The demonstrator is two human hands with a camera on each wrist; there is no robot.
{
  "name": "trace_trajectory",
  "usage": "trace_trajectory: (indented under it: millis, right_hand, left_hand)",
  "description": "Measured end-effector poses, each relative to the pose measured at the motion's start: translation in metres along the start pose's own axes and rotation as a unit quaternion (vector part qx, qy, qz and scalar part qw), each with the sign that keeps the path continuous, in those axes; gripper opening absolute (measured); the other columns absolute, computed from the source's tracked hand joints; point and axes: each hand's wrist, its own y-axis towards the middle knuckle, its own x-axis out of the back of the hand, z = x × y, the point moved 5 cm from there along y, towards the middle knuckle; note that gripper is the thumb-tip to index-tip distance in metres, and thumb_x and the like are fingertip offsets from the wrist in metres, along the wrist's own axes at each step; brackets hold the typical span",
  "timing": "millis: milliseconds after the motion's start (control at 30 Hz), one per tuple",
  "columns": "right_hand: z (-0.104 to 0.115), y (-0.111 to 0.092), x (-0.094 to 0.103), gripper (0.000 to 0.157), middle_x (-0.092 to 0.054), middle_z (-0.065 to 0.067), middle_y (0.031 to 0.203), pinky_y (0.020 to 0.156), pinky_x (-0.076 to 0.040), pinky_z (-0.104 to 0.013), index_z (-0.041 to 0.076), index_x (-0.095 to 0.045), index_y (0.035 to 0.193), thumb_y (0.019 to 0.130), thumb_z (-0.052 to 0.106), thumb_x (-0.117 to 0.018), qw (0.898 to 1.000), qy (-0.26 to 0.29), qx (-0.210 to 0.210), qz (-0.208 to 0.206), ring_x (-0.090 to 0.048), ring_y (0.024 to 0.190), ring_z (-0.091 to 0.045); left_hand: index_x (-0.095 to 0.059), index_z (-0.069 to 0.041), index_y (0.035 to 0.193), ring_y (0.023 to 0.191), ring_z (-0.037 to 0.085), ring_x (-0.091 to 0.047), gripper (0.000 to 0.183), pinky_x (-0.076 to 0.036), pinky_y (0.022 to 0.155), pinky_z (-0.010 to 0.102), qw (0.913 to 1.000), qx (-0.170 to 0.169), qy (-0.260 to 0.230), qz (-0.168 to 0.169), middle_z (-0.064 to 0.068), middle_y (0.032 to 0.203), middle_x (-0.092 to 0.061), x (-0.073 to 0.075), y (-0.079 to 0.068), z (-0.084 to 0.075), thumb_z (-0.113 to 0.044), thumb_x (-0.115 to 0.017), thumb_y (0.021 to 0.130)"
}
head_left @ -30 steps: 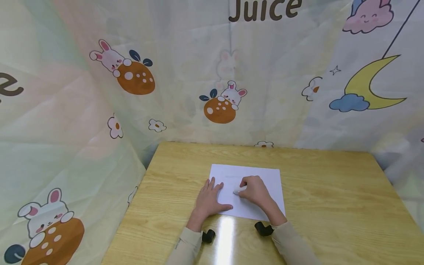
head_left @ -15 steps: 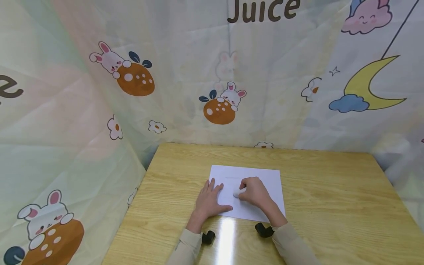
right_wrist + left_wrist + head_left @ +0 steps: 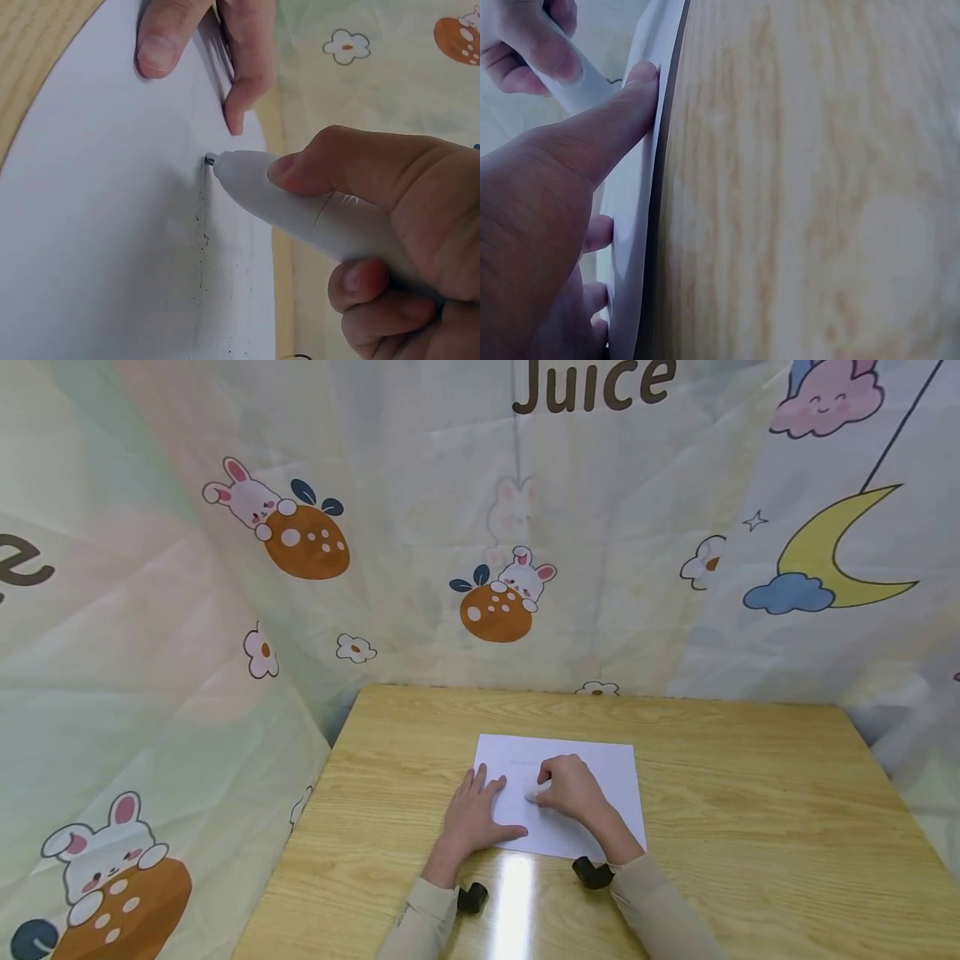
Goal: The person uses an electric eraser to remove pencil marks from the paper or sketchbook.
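A sheet of white paper (image 3: pixel 611 768) lies on the wooden table. My left hand (image 3: pixel 471 814) rests flat on its left side, fingers spread and thumb near the front edge. My right hand (image 3: pixel 573 789) grips a white electric eraser (image 3: pixel 300 206), which has a fat, tapered body. The thumb presses on its side in the right wrist view, with other fingers curled beneath. Its narrow tip is right at the paper, at the end of a faint line with dark crumbs (image 3: pixel 206 240) along it. Another faint line shows higher on the sheet in the head view.
The wooden table (image 3: pixel 750 793) extends on both sides of the paper. Behind it and to the left hangs a cloth printed with rabbits (image 3: pixel 517 581). Black wrist-worn pieces (image 3: pixel 472 897) stick out beside both sleeves.
My right hand has shifted slightly left and away from me over the paper, the electric eraser still in its grip. The left hand has stayed in place.
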Motion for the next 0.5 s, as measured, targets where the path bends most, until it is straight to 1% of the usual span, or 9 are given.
trace_trajectory:
  millis: [100,267,433,500]
  right_hand:
    - [0.0002,-0.0012,0.0005,0.019,-0.056,0.007,0.063,0.055,-0.044,-0.029,0.012,-0.065,0.068,0.064,0.01,-0.084,1.0,0.004,-0.01,0.006,-0.049,0.059,-0.013]
    - [0.0002,0.0007,0.0012,0.018,-0.058,0.007,0.064,0.055,-0.044,-0.028,0.011,-0.067,0.071,0.065,0.012,-0.085,1.0,0.011,-0.006,-0.004,-0.05,0.06,-0.014]
    - [-0.0018,0.0027,-0.0012,0.018,-0.057,0.006,0.063,0.053,-0.044,-0.028,0.012,-0.067,0.069,0.064,0.011,-0.084,1.0,0.011,-0.014,0.008,-0.05,0.06,-0.014]
    - [-0.0015,0.0043,-0.0018,0.018,-0.058,0.006,0.064,0.054,-0.044,-0.028,0.012,-0.067,0.07,0.064,0.011,-0.084,1.0,0.005,-0.011,0.009,-0.05,0.06,-0.014]
  left_hand:
    - [-0.044,-0.018,0.147,0.145,0.036,-0.013,0.102,-0.02,0.115,0.046,1.0,-0.003,0.0,-0.004,0.018,0.158,-0.02,0.0001,-0.0001,-0.0002,-0.081,-0.06,0.069]
    - [-0.044,-0.019,0.147,0.145,0.035,-0.013,0.102,-0.02,0.115,0.046,1.0,-0.001,0.005,-0.006,0.017,0.158,-0.02,0.0009,0.0011,0.0008,-0.082,-0.06,0.069]
    - [-0.044,-0.019,0.147,0.145,0.035,-0.012,0.102,-0.021,0.114,0.047,1.0,0.001,0.001,-0.004,0.017,0.158,-0.019,0.0005,0.0006,0.0011,-0.082,-0.06,0.069]
    - [-0.044,-0.019,0.148,0.146,0.035,-0.012,0.102,-0.02,0.114,0.047,1.0,0.002,-0.001,-0.001,0.017,0.159,-0.019,-0.0005,-0.0001,0.001,-0.082,-0.06,0.069]
